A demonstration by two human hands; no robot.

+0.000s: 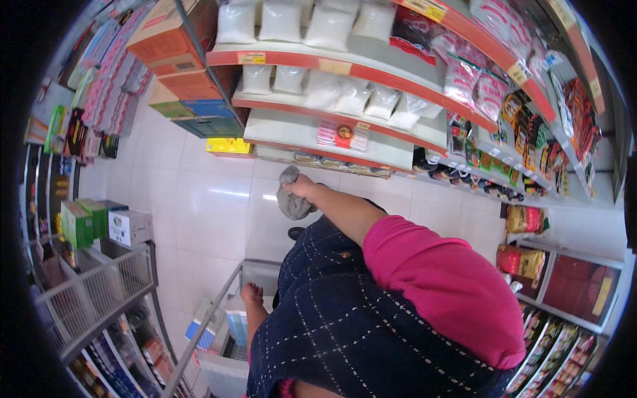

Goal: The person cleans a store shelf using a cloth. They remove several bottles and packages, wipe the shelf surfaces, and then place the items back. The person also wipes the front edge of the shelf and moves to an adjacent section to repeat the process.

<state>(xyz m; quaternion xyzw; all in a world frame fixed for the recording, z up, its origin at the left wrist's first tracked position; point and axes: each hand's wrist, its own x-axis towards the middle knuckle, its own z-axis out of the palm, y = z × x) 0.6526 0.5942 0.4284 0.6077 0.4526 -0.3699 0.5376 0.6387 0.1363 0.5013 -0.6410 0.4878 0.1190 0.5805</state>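
Note:
A crumpled grey cloth (294, 199) hangs from my right hand (300, 186), whose fingers are closed on its upper part. Cloth and hand are over the tiled floor, in front of a shelf unit with red edge strips (343, 119). Low at my other side, my left hand (252, 293) is loosely curled beside a metal-framed cart (219, 298); nothing shows in it. Clear bags of white granules (326, 92) line the upper shelves. A pink and red packet bundle (343, 135) lies on a lower shelf.
Cardboard boxes (199, 99) are stacked at the shelf's left end, with a yellow box (229, 146) on the floor. A wire-sided bin (99, 293) bearing green cartons (77, 224) stands at left. Shelves of packaged food (522, 134) run along the right.

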